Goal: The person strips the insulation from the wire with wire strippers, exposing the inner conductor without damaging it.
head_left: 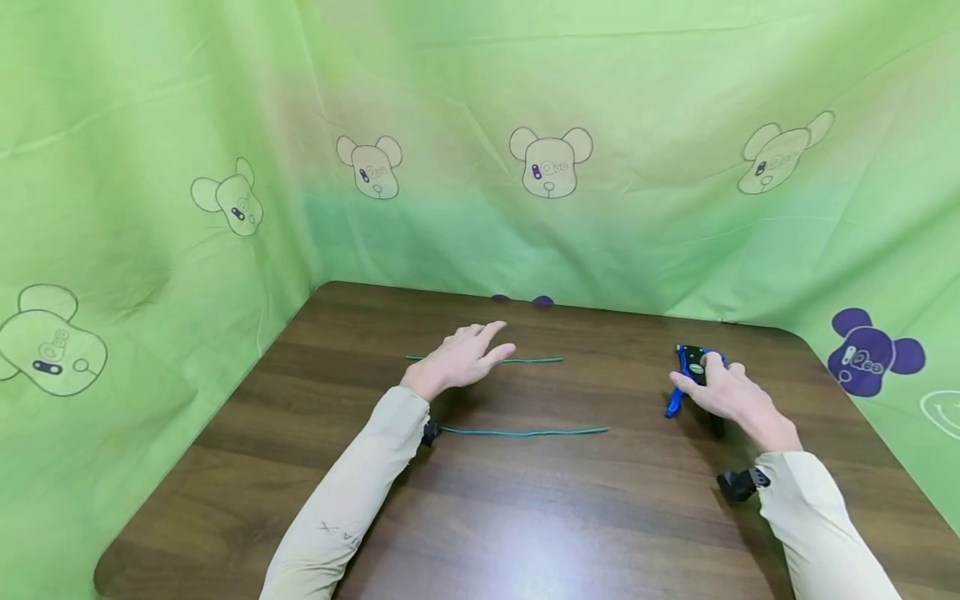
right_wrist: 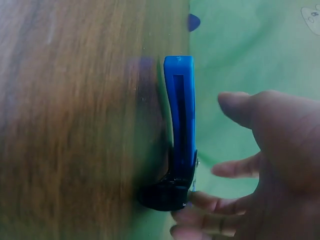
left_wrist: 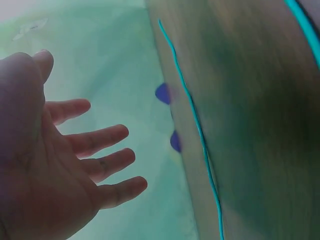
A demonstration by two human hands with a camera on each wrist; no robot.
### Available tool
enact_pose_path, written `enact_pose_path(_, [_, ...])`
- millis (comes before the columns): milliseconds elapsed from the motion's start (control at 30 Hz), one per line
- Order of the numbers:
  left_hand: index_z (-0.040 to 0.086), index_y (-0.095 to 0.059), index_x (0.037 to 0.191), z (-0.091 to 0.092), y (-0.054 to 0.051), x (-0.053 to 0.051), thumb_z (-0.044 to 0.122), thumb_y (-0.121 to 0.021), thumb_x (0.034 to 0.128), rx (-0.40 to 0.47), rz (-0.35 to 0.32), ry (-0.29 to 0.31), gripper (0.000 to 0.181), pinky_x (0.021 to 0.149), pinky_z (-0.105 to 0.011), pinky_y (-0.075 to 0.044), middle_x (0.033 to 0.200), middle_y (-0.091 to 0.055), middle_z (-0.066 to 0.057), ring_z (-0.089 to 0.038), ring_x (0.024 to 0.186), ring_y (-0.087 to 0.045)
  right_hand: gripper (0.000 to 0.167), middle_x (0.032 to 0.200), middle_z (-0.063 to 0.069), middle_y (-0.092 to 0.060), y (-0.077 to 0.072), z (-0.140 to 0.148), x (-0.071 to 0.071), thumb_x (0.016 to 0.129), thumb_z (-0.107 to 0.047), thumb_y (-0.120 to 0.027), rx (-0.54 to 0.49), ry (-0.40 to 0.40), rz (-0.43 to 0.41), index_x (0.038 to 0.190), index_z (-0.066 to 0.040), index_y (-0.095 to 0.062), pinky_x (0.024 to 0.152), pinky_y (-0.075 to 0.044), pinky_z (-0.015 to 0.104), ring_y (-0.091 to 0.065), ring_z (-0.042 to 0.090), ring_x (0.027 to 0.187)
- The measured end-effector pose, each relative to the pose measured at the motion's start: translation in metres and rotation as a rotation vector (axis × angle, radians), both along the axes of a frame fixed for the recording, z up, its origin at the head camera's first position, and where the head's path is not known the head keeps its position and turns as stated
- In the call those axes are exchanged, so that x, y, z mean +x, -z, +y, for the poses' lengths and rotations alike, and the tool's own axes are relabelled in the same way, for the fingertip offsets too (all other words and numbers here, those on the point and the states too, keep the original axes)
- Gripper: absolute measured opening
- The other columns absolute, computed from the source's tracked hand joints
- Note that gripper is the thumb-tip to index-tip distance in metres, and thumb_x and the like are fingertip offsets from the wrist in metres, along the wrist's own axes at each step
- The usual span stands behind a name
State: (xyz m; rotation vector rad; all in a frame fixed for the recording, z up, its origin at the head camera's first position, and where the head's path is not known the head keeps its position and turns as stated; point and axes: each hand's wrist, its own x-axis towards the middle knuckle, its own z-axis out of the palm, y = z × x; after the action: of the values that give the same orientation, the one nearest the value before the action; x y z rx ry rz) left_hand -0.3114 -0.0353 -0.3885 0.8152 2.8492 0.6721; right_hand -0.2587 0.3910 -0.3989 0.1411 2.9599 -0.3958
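One green wire [head_left: 536,360] is laid near the far edge of a brown wood-grain table [head_left: 637,500]; a second green wire [head_left: 525,432] is laid nearer mid-surface, roughly parallel. A blue-and-black plier-type tool [head_left: 692,360] is placed toward the far right corner. The left hand [head_left: 457,358] is raised near the farther wire, fingers spread; the right hand [head_left: 727,392] is held over the tool, fingers loosely extended; contact cannot be told.

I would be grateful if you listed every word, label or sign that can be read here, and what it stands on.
"Qee", as it appears: the purple bear on the curtain.
Same logo, fainter: the pale bears.
Smiley, no words readable: curtain, right edge.
"X"-like mark, the rest unclear: left sleeve.
Label, too small to read: the tool.
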Motion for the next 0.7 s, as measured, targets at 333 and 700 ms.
enact_pose_path(333, [0.02, -0.034, 0.151, 0.022, -0.002, 0.016, 0.062, -0.029, 0.101, -0.055, -0.006, 0.093, 0.066, 0.114, -0.049, -0.034, 0.15, -0.043, -0.008, -0.029, 0.141, -0.039, 0.105, 0.112, 0.048, -0.044, -0.001, 0.003, -0.001, 0.082, -0.085, -0.038, 0.063, 0.036, -0.116, 0.127, 0.01, -0.029, 0.065, -0.045, 0.056, -0.056, 0.052, 0.09])
enact_pose_path(700, [0.021, -0.036, 0.15, 0.042, 0.003, 0.032, 0.06, -0.034, 0.1008, -0.09, -0.028, 0.159, 0.063, 0.112, -0.042, -0.037, 0.145, -0.047, -0.007, -0.027, 0.137, -0.043, 0.11, 0.117, 0.053, -0.036, -0.006, -0.001, -0.001, 0.085, -0.071, -0.055, 0.016, -0.061, -0.189, 0.138, 0.017, -0.017, 0.061, -0.051, 0.044, -0.052, 0.049, 0.093])
